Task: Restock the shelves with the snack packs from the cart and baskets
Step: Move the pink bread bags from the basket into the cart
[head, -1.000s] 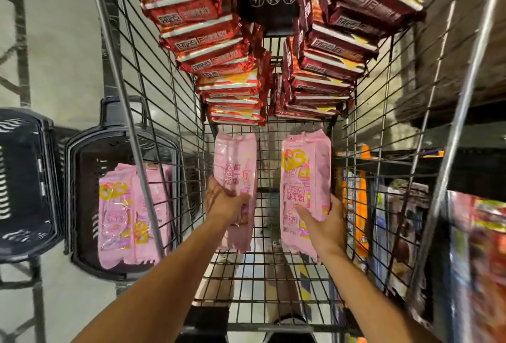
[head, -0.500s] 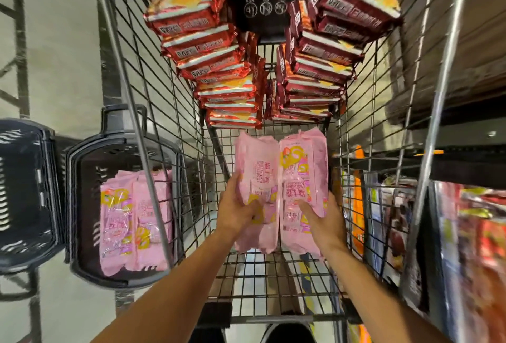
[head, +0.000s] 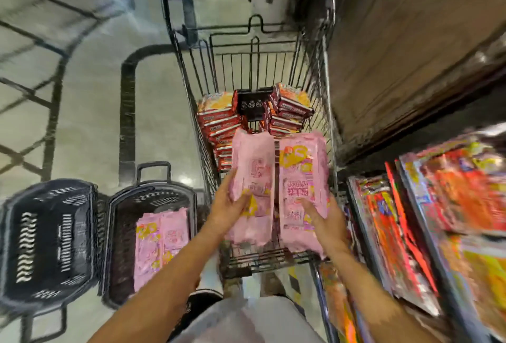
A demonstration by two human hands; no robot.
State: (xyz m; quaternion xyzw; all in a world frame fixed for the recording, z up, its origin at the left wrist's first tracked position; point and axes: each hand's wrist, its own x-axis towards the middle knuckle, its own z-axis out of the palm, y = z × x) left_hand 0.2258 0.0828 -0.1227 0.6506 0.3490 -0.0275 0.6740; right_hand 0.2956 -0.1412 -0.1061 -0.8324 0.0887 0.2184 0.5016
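Now lifting both pink packs together clear of cart, left hand and right hand each gripping one for shelving.

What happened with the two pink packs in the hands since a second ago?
The left hand and right hand brought their pink packs together, side by side, and lifted them above the cart. Both hands kept their grip. The red packs stayed in the cart, and pink packs stayed in the basket.

Baskets left of cart; shelves right; snack packs above cart.
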